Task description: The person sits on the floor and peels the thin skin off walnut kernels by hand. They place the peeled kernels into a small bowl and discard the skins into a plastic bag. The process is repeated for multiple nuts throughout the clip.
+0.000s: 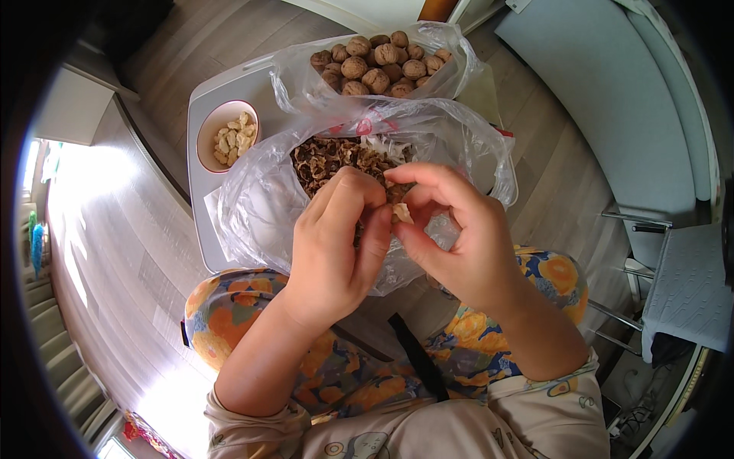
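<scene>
Here, walnut piece (402,213), long axis unclear, right hand (472,237) pinching it; left hand (329,241), grip unclear

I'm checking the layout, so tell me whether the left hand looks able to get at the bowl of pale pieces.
Probably yes: the bowl stands on the left hand's side, its top uncovered. The nearer clear bag lies between, but looks soft and low enough to reach over.

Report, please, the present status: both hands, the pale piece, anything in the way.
Left hand and right hand: together above clear bag of brown shells. Pale piece: between the hands, exact grip unclear. In the way: nothing seen.
</scene>
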### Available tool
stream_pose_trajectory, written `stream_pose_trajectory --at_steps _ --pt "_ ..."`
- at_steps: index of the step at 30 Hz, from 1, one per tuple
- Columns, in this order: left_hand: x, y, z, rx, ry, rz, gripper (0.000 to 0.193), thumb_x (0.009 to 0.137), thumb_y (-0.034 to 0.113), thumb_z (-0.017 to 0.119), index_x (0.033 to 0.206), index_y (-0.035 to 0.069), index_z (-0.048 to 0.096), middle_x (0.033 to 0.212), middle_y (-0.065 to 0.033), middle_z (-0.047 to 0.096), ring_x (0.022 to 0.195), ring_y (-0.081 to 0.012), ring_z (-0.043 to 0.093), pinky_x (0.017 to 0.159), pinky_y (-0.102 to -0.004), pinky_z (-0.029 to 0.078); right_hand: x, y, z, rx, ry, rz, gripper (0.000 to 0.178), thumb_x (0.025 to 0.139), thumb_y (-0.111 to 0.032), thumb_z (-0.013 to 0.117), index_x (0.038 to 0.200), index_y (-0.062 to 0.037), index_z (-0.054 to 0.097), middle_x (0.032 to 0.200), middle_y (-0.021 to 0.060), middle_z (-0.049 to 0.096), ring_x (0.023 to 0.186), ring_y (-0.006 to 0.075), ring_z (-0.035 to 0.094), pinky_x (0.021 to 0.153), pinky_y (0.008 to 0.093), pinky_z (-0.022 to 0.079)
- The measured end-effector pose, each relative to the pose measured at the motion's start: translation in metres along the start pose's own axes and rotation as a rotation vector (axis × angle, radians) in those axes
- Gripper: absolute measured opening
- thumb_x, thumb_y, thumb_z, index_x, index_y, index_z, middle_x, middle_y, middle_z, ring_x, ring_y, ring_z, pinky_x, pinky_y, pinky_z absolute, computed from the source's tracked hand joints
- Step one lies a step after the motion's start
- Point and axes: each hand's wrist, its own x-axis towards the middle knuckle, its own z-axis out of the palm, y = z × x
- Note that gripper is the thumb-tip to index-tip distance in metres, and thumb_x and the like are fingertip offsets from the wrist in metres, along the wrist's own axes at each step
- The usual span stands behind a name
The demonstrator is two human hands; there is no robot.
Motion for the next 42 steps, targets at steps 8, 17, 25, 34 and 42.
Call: stream_pose_trajectory --at_steps 8,17,25,34,42 --pt "0.002 -0.001 -0.002 -0.031 -0.005 0.093 0.011 0.072 -0.007 0.049 0.077 0.001 0.043 0.070 -0.0092 0.044 0.059 -0.0230 0.045 0.054 -0.0293 0.039 0.002 0.003 0.000 0.477 -0.023 0.091 0.030 0.075 0.003 0.057 0.104 0.0013 0.049 0.077 0.0053 0.056 0.070 0.0083 0.055 0.062 0.0209 0.046" --pt "0.000 -0.006 -0.007 -0.078 0.046 -0.034 0.011 0.073 -0.006 0.048 0.077 0.002 0.042 0.072 -0.0073 0.045 0.060 -0.0180 0.045 0.056 -0.0273 0.039 0.005 0.005 -0.011 0.855 -0.236 0.237 0.034 0.079 -0.008 0.052 0.111 0.0037 0.046 0.077 0.0112 0.057 0.066 0.0142 0.054 0.060 0.0247 0.045" --pt "0.000 -0.002 -0.004 -0.102 0.072 -0.145 0.001 0.081 0.002 0.044 0.082 0.001 0.044 0.075 -0.0071 0.049 0.066 -0.0152 0.048 0.062 -0.0245 0.040 0.004 0.006 -0.010 0.962 -0.186 0.256 0.032 0.082 -0.007 0.053 0.111 0.0018 0.045 0.082 0.0135 0.060 0.073 0.0159 0.058 0.067 0.0262 0.048" --pt "0.001 0.004 -0.011 -0.035 0.034 -0.200 0.008 0.084 0.007 0.046 0.081 0.000 0.048 0.074 -0.0057 0.052 0.065 -0.0114 0.049 0.059 -0.0219 0.040 0.004 0.002 -0.009 0.697 -0.139 0.139 0.029 0.082 -0.005 0.052 0.109 0.0021 0.044 0.082 0.0098 0.057 0.071 0.0128 0.056 0.065 0.0242 0.046" --pt "0.001 0.009 -0.008 -0.044 0.094 -0.109 0.012 0.072 -0.006 0.058 0.081 -0.001 0.051 0.077 -0.0071 0.055 0.073 -0.0145 0.054 0.067 -0.0242 0.043 0.005 0.001 -0.008 0.663 -0.118 0.135 0.029 0.082 -0.004 0.052 0.109 0.0032 0.044 0.086 0.0092 0.054 0.073 0.0113 0.055 0.065 0.0235 0.047"
